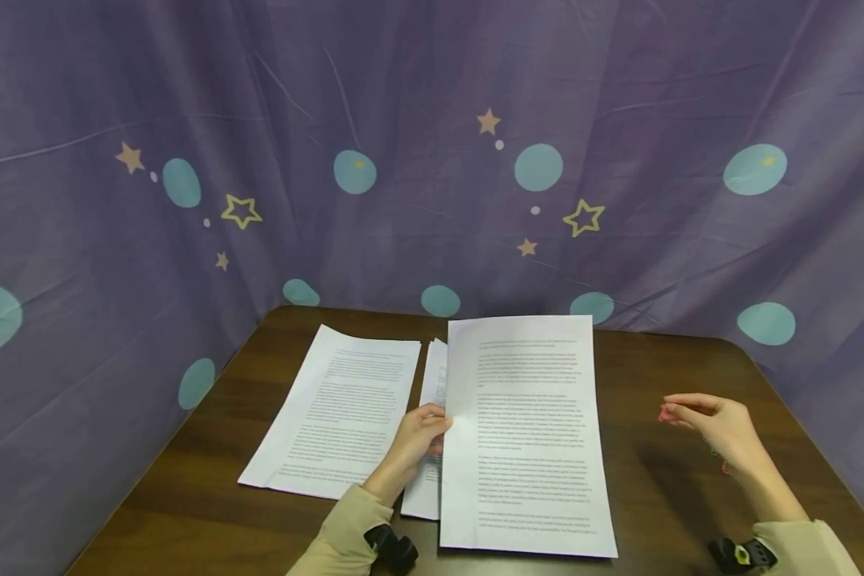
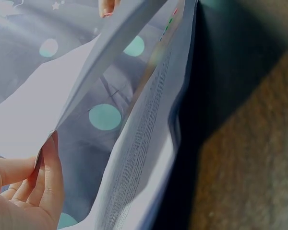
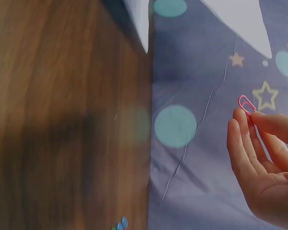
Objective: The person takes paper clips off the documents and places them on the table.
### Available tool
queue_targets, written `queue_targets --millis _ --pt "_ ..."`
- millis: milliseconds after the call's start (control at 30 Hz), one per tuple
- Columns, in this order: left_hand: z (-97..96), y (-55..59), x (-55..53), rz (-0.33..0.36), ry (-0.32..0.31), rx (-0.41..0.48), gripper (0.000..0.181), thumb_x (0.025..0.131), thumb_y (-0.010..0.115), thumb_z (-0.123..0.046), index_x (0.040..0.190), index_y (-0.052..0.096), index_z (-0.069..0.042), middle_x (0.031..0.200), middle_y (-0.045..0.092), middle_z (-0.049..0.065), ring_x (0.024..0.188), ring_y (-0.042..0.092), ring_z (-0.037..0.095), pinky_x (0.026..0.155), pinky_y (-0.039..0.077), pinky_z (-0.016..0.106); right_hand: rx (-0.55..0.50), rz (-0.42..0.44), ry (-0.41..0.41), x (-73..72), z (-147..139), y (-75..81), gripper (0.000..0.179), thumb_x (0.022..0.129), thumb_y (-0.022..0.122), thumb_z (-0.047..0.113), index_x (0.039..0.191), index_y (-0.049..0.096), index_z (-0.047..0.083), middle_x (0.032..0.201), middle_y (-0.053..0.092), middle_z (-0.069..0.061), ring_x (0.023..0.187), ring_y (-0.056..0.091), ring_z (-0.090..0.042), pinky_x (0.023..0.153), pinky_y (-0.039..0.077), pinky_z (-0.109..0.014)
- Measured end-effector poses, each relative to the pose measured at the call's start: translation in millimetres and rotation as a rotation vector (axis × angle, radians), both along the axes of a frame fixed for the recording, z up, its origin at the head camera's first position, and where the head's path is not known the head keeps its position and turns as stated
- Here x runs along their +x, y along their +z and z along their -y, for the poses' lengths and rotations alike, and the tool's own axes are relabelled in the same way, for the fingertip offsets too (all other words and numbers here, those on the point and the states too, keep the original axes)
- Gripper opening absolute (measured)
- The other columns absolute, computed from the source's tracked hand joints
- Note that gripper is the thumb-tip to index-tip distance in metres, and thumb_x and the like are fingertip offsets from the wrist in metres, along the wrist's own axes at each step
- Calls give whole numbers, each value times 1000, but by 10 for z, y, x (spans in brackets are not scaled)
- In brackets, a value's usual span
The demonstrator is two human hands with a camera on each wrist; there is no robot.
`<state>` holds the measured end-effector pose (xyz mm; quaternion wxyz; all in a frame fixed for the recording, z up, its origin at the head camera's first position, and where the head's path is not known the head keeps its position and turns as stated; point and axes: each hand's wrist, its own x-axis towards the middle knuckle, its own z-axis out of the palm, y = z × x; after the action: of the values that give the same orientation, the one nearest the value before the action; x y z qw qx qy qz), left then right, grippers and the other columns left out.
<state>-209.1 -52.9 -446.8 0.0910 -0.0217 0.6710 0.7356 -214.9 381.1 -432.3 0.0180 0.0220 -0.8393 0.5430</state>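
My left hand (image 1: pixel 406 448) pinches the left edge of printed paper sheets (image 1: pixel 529 440), held raised above the table, with the thumb on one side and fingers on the other in the left wrist view. How many sheets it holds I cannot tell. Off to the right, my right hand (image 1: pixel 723 432) is raised over the table, apart from the paper. Between its thumb and fingertips it pinches a pink paper clip (image 3: pixel 245 103). A few small coloured clips (image 1: pixel 726 466) lie on the table, partly hidden behind the right wrist.
Another printed stack (image 1: pixel 338 416) lies on the left of the brown wooden table (image 1: pixel 662 360). More printed sheets (image 1: pixel 421 492) lie in the middle, mostly covered by the raised paper. A purple patterned curtain (image 1: pixel 432 240) hangs around the table's back and sides.
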Motion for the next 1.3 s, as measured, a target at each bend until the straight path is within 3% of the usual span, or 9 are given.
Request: queue_targets --millis 100,267,333,433,533,633,767,900,1300 --pt "-17 -5 -2 -1 -7 -4 8 81 58 -3 87 55 2 73 64 1 55 54 8 48 45 20 94 45 -21 246 99 320 30 87 56 26 104 63 2 83 68 4 77 64 -7 73 44 -21" --pt "-42 -2 -15 3 -15 1 11 83 57 -3 90 55 5 74 64 1 56 54 8 47 46 20 133 58 -30 376 -29 349 31 88 55 24 103 62 -1 83 67 8 75 62 -2 68 47 -19" --pt "-53 -2 -20 5 -14 -1 12 83 56 -3 91 54 6 74 64 1 55 54 8 47 45 20 134 75 -28 405 -105 313 34 88 55 24 105 60 -5 83 67 10 75 61 0 80 46 -36" --pt "-68 -14 -21 -9 -7 -14 13 82 57 -3 91 54 7 74 65 3 55 54 7 47 45 19 128 107 -19 458 -206 274 39 89 54 24 106 55 -11 83 67 7 74 60 1 84 29 -65" --pt "-73 -37 -10 -65 -13 -18 14 81 60 -6 88 55 4 75 65 4 55 55 7 47 46 20 107 130 -13 493 -305 236 38 88 54 21 105 54 -13 82 68 2 73 62 -4 80 20 -72" --pt "-70 -92 -22 -132 -38 2 14 80 63 -11 86 57 0 75 66 4 55 55 7 46 47 20 177 114 -20 514 -389 193 34 88 55 18 102 56 -13 81 68 3 72 63 -6 84 39 -54" --pt "-99 -87 -30 -97 -28 -8 15 80 62 -10 88 57 2 75 66 4 55 55 7 47 46 20 214 113 -12 534 -498 129 32 87 56 14 100 56 -15 81 67 8 72 63 -6 64 51 -24" --pt "-142 -36 -26 -11 -3 -18 17 81 58 -4 92 54 8 75 65 3 55 55 8 47 46 19 190 132 11 545 -604 67 31 85 57 8 100 53 -19 80 66 8 71 63 -6 62 51 -23" --pt "-171 3 -9 -5 -4 -11 18 82 58 -4 94 54 8 77 65 3 58 56 9 48 46 21 99 247 101 511 -813 -95 31 84 55 1 97 48 -27 75 67 -1 68 64 -9 62 52 -26"
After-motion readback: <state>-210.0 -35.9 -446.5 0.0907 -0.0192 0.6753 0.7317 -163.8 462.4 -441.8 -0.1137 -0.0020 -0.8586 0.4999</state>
